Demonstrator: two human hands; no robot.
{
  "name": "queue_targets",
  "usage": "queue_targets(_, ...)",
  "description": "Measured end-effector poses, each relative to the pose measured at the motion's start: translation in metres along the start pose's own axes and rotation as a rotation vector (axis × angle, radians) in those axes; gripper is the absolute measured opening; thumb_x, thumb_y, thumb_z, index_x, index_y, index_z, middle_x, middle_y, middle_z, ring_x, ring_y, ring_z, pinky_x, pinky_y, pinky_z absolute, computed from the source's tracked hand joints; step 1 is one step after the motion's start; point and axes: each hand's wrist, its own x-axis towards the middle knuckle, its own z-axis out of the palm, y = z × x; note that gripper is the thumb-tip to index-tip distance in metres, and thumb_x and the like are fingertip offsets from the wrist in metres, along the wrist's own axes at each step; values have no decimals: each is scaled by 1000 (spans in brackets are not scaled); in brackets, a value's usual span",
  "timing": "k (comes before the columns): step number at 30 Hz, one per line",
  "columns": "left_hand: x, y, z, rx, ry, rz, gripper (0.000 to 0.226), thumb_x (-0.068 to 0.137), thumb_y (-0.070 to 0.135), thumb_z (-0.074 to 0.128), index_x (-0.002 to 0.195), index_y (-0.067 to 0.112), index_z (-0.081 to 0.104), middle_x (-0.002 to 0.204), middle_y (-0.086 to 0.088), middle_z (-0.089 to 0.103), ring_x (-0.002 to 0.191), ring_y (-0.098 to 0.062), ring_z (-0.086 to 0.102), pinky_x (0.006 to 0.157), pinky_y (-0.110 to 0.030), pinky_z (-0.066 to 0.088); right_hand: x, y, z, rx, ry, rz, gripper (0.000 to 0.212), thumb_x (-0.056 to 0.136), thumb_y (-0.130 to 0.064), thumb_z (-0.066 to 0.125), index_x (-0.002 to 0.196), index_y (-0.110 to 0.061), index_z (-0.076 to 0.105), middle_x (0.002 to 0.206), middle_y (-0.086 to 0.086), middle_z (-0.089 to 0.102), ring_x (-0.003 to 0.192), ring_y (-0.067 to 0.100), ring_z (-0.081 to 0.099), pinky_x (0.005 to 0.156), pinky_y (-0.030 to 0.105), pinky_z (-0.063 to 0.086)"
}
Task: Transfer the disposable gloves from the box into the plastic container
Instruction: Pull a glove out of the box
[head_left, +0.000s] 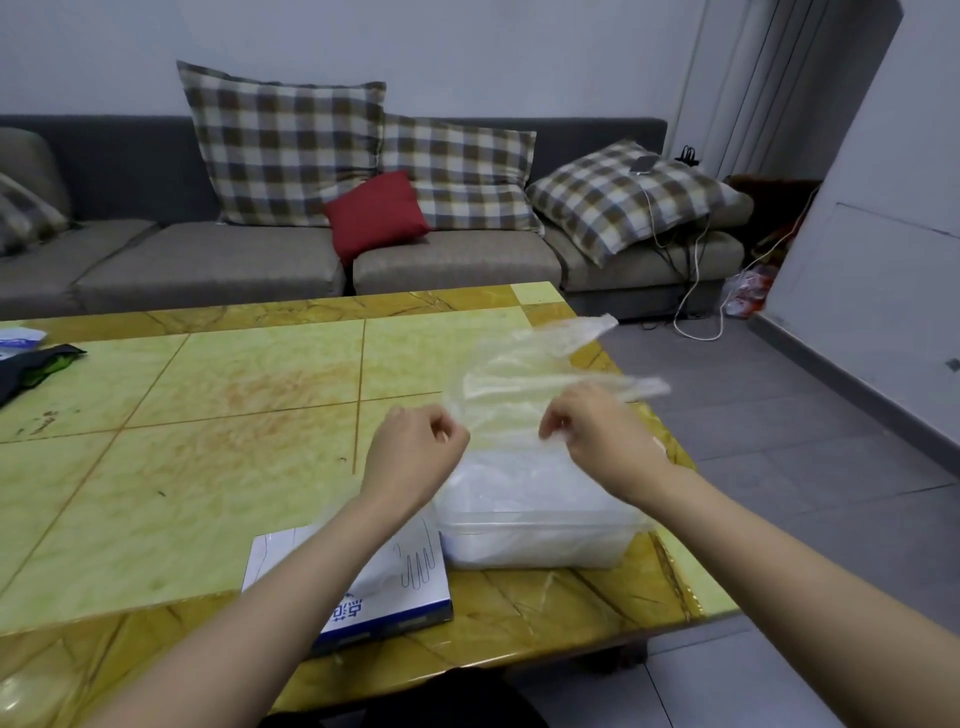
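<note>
1. Clear plastic film, a disposable glove (524, 374), hung stretched between both hands above the plastic container (540, 540). The container sat near the right edge of the table (208, 415), with grey floor (779, 441) beyond.
2. The left hand (415, 447) and right hand (597, 436) each pinched the glove's near edge with curled fingers.
3. The tabletop stretched wide to the left. The box (410, 587) lay by the near edge, just beside the container, under the left forearm.
4. The white-and-blue box bore a glove outline and blue characters, partly hidden and unreadable.
5. The glove's blurred fingers pointed away and rightward, and its long axis ran the same way.
</note>
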Motion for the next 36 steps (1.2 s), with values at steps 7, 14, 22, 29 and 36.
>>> queue_targets(7, -8, -2, 10, 567, -154, 112, 26, 86, 28, 45, 80, 13, 66, 78, 0, 62, 91, -21, 44, 78, -29, 31, 0, 10, 32, 52, -362, 120, 41, 84, 11, 38, 99, -15, 67, 109, 2, 63, 104, 15, 57, 81, 23, 45)
queue_targets(14, 0, 14, 7, 417, -105, 384, 6, 93, 19, 43, 97, 15, 45, 98, 1, 49, 94, -20, 45, 78, -28, 34, 8, 11, 45, 144, -535, 124, 33, 88, 8, 43, 101, -10, 68, 108, 3, 67, 102, 17, 62, 91, 29, 50)
queue_targets(22, 34, 3, 64, 819, -728, 335, 45, 98, 13, 42, 142, 18, 31, 140, -9, 36, 123, -28, 42, 90, -38, 43, 11, 13, 34, 220, -842, 139, 31, 92, -27, 60, 119, -14, 64, 121, -1, 64, 110, 12, 58, 99, 25, 44)
queue_targets(29, 39, -6, 92, 1092, -814, 321, 55, 96, 23, 50, 144, 14, 25, 137, -11, 40, 121, -29, 48, 78, -31, 37, 10, 26, 35, -58, -482, 87, 39, 90, -22, 63, 128, -23, 54, 131, -6, 56, 118, 14, 52, 91, 25, 41)
queue_targets(36, 40, -11, 93, 1058, -870, 281, 66, 92, 5, 49, 148, 11, 15, 142, -13, 33, 116, -33, 52, 73, -31, 38, 19, 49, 76, -199, -857, 191, 80, 83, -19, 69, 149, -26, 23, 151, 3, 24, 134, 26, 38, 107, 37, 37)
